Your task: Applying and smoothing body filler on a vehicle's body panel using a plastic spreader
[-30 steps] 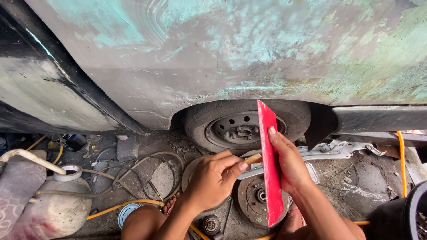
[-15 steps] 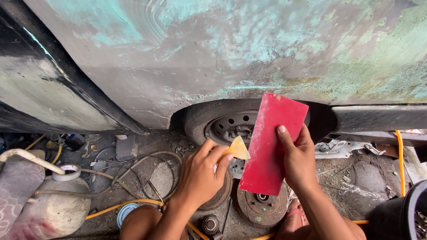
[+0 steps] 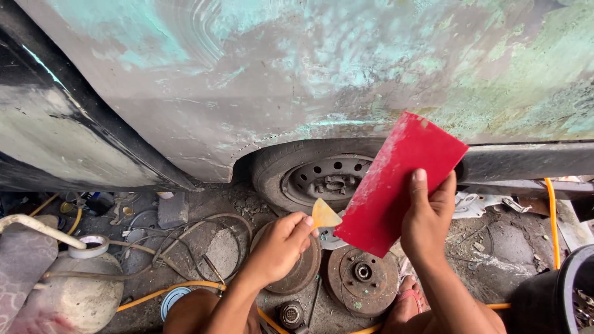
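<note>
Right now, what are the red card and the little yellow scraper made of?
The red card in the right hand looks like thin, stiff plastic: flat, smooth, glossy, with pale smears near its top edge. The little yellow scraper, pinched by the left hand, seems to be soft plastic or rubber: its pale wedge looks slightly see-through, but it is too small to be sure.

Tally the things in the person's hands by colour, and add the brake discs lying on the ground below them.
Red flat card, in the right hand: 1
Yellow spreader, in the left hand: 1
Rusty brake discs: 2
Total: 4
</note>
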